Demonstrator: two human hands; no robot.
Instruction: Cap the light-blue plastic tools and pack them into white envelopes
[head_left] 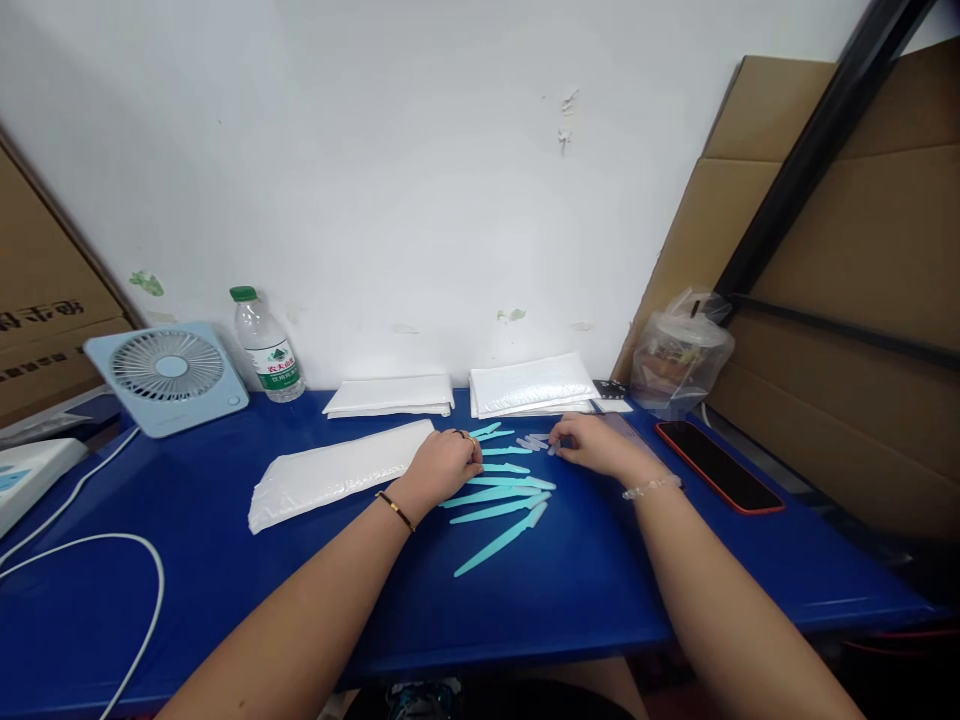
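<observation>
1. Nearest the table's (pixel 570 610) front edge, abt. mid-width: turquoise slim tools (pixel 501 540), laid flat in a loose fan running back toward the rear edge. Splayed ends prob. make each easy to pick out; some overlap.
2. L hand (pixel 444 465): fingers bent & drawn together over the tools' left ends, prob. steadying or sorting them. Can't tell if it's pinching one; fingertips partly hidden.
3. R hand (pixel 589 443): thumb & fingers bent close together at the small clear pieces (pixel 532 442), which lie just beside the tools. Can't tell if one's gripped.
4. Phone (pixel 720 468): flat, twd. the right edge, prob. kept clear of the R forearm.
5. White padded sleeve (pixel 337 475): slantwise, left of the L hand.
6. Rear edge, by the wall (pixel 420 180): two sleeve stacks (pixel 390 395) (pixel 532 385), prob. pushed back for working room; bottle (pixel 270 350) upright; fan (pixel 171 367) tilted back nr. the rear-left corner, prob. to aim air at the sitter; bagged cup (pixel 679 350) nr. the rear-right corner.
</observation>
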